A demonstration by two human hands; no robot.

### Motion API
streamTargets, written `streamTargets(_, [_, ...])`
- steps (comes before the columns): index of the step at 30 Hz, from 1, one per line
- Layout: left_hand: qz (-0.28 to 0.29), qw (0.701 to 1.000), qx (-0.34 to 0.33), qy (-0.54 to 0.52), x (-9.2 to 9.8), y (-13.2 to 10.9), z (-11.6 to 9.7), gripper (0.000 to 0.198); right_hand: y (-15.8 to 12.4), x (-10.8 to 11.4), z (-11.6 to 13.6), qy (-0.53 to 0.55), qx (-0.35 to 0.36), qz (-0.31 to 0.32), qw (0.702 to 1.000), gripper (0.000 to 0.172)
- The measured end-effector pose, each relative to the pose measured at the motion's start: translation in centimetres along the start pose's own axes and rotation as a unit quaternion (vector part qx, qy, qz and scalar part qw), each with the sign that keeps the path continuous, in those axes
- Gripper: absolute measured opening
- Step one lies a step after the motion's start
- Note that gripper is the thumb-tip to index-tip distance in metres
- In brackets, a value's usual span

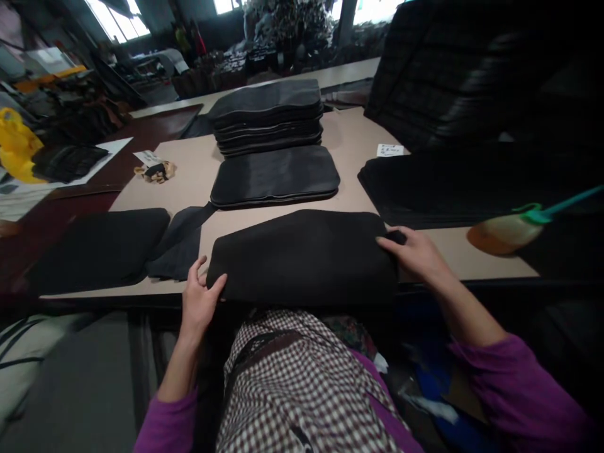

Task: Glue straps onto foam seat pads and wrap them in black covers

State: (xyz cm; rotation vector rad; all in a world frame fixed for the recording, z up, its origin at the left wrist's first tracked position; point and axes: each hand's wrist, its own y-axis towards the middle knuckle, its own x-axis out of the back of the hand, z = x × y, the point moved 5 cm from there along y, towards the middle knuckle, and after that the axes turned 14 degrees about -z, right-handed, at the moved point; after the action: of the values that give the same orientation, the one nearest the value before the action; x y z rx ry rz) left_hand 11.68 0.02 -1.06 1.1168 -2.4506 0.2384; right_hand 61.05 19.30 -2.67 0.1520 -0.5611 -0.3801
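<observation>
With left hand (197,302), thumb uppermost, touching the left end of black panel (302,258); cannot tell whether closed underneath. With right hand (418,251), pinching the right end toward the far corner. Located between both hands, about equally near each, with long axis running left to right over the near edge of tan board (189,151). Directly beyond, roughly parallel: low stack (276,173), then taller stack (268,104). Well right of right hand: bottle (507,234).
</observation>
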Motion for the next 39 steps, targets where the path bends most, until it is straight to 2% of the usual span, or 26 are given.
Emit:
streamTargets(2, [-0.023,0.992,-0.055,0.111,1.6,0.1,0.0,0.074,-0.5,-1.3,0.4,-0.110,0.046,0.018,0.993,0.036])
streamTargets(5, [-0.054,0.968,-0.096,0.225,3.7,0.2,0.1,0.060,-1.5,-3.4,2.4,-0.151,0.107,0.037,0.982,0.038])
streamTargets(8, [-0.029,0.951,-0.098,0.293,4.3,0.4,0.5,0.052,-1.6,-5.0,3.9,-0.184,0.135,0.052,0.972,0.040])
streamTargets(13, [-0.005,0.939,-0.146,0.311,2.4,-0.6,-0.6,0.050,1.1,-5.4,4.2,-0.222,0.132,0.013,0.966,0.041])
streamTargets(16, [-0.038,0.937,-0.262,0.227,1.2,-2.8,-2.4,0.044,2.9,-4.9,4.6,-0.195,0.161,-0.033,0.967,0.037])
streamTargets(18, [-0.027,0.922,-0.345,0.171,0.4,-4.4,-3.2,0.040,3.6,-4.4,4.4,-0.193,0.170,-0.060,0.964,0.036])
streamTargets(19, [-0.015,0.918,-0.360,0.165,0.1,-4.8,-3.2,0.039,3.9,-4.4,4.0,-0.213,0.161,-0.060,0.962,0.036])
streamTargets(21, [0.006,0.929,-0.314,0.198,-0.2,-4.4,-2.5,0.039,4.0,-4.6,2.7,-0.276,0.127,-0.028,0.952,0.038])
streamTargets(23, [0.021,0.946,-0.214,0.244,0.1,-3.3,-1.2,0.042,3.7,-5.1,1.8,-0.316,0.113,0.009,0.942,0.039])
streamTargets(26, [0.042,0.951,-0.118,0.283,1.1,-1.6,0.2,0.047,2.6,-6.1,2.4,-0.295,0.148,0.009,0.944,0.037])
streamTargets(30, [-0.005,0.926,-0.118,0.359,2.7,0.3,0.7,0.052,1.3,-7.9,4.8,-0.247,0.184,0.012,0.951,0.032])
streamTargets(34, [0.001,0.894,-0.153,0.420,2.4,1.6,0.7,0.056,1.4,-8.4,5.7,-0.253,0.171,0.018,0.952,0.031])
streamTargets(36, [0.000,0.876,-0.167,0.451,1.9,1.8,0.4,0.059,1.8,-7.3,5.5,-0.264,0.152,0.001,0.953,0.031])
streamTargets(39, [0.004,0.847,-0.177,0.502,1.2,1.6,-0.4,0.067,2.3,-3.6,5.6,-0.234,0.133,-0.081,0.960,0.030])
